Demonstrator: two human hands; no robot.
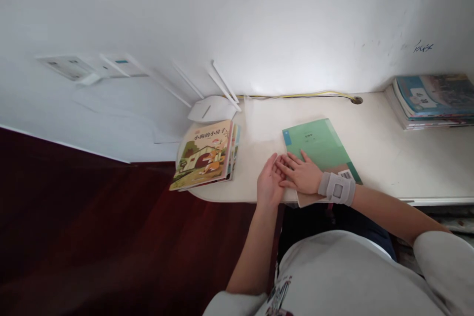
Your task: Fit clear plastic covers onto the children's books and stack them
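A green book [314, 143] with a brown lower part lies closed and slightly turned near the table's front edge. My right hand [302, 174], with a grey wrist brace [338, 188], rests flat on its lower left part, fingers spread. Beside the book's left edge, my left hand [269, 182] stands on its side at the table edge, palm turned toward the book and fingers loosely cupped. The right fingertips meet or overlap the left fingers; whether they press together cannot be made out. No object shows in either hand.
Left on the white table [259, 133] is a stack of picture books [203, 155], with a white router [213, 108] behind it. Another book stack [435, 101] sits at the right. A yellow cable [296, 95] runs along the wall to a cable hole [356, 100].
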